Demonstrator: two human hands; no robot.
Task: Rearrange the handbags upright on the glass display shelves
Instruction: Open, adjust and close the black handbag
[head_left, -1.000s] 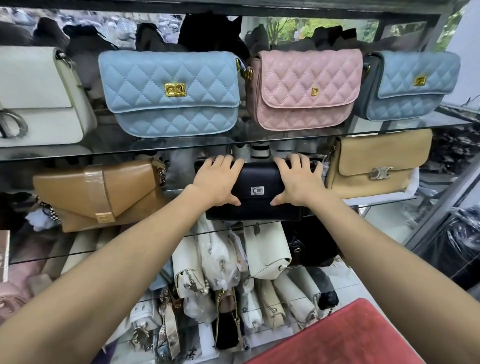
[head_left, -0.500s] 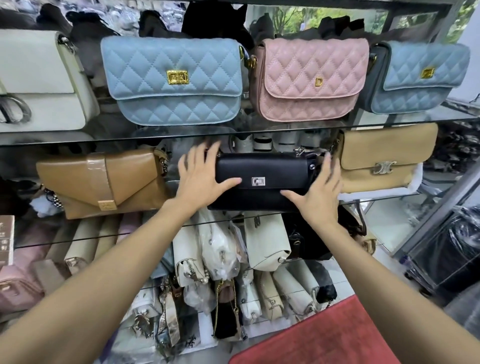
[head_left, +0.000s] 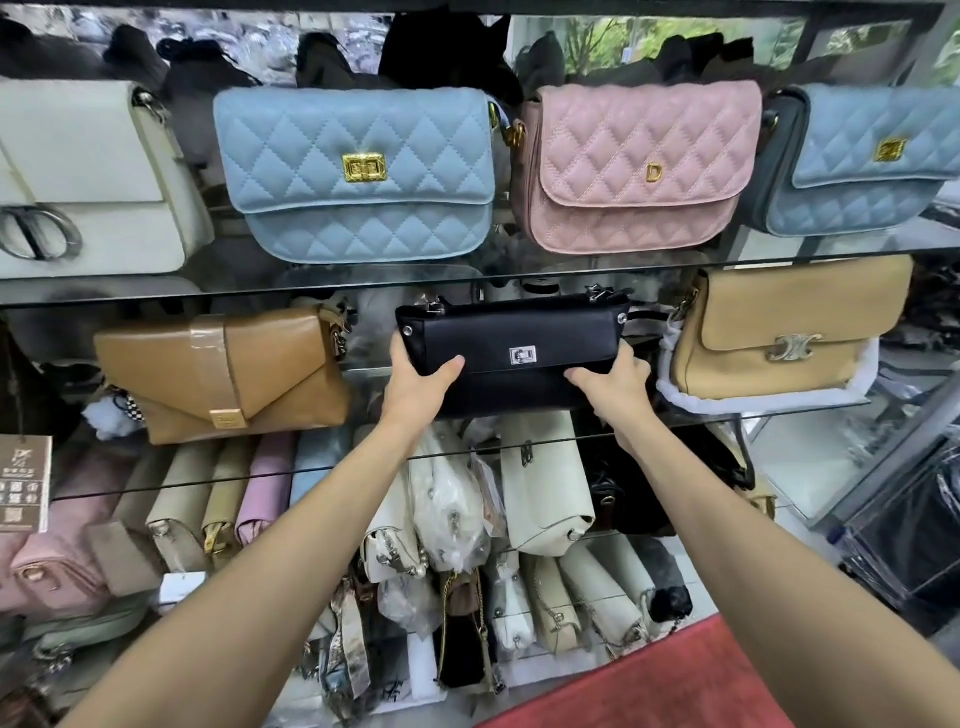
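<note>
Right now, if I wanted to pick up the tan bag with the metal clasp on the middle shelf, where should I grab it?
Probably by its two short ends, coming from the front. The tan bag stands upright on white wrapping, face out, with open space to its right and a gap to the black bag, which the left hand and right hand grip that way.

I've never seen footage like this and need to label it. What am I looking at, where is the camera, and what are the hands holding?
No machine here: these are a person's two bare arms, filmed by a wide-angle camera worn on their head, looking forward and down. Both hands grip one black handbag on the middle glass shelf: the left hand at its left end, the right hand at its right end. Beside it stand a brown envelope bag and a tan bag. On the shelf above sit a white bag, two blue quilted bags and a pink quilted bag. More bags are packed below.
</note>
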